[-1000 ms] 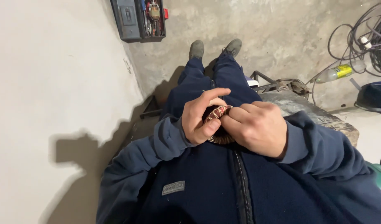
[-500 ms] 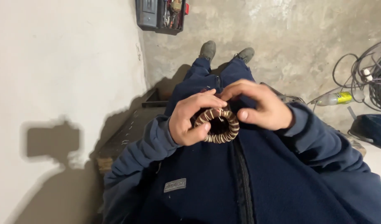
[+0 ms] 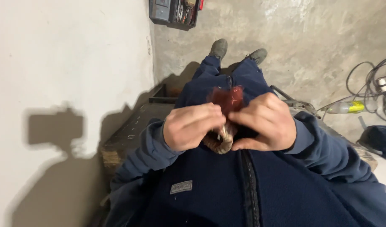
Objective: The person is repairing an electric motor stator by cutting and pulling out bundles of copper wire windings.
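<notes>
Both hands up at chest, just above the jacket zip (image 3: pixel 248 185), clamped round one small thing: a coiled ring (image 3: pixel 220 142) of tan-and-brown wound cord or wire, with a blurred red tuft (image 3: pixel 227 97) sticking out at 12 o'clock from between the knuckles. Left hand (image 3: pixel 193 131) at 9 o'clock of the ring, fingers curled over its top, grip pressed tight on it. Right hand (image 3: pixel 266 122) at 3 o'clock, thumb under, fingers folded over, grip also pinching the ring and the red end. Only the lower arc of the ring visible at 6 o'clock; rest hidden by fingers. Judging by look: light, springy, windings likely to slip or unravel if squeezed unevenly, so best held across the whole bundle at opposite sides, not by a single turn. Red end looks soft and frayed, poor place to pull. Motion blur on it, so material unclear. Around: toolbox (image 3: pixel 175 11) at 12 o'clock on the concrete floor (image 3: pixel 310 38), cables (image 3: pixel 371 80) and a yellow-green bottle (image 3: pixel 347 107) at 3 o'clock, dark crate (image 3: pixel 130 134) against the wall (image 3: pixel 67 63) at 9 o'clock.
</notes>
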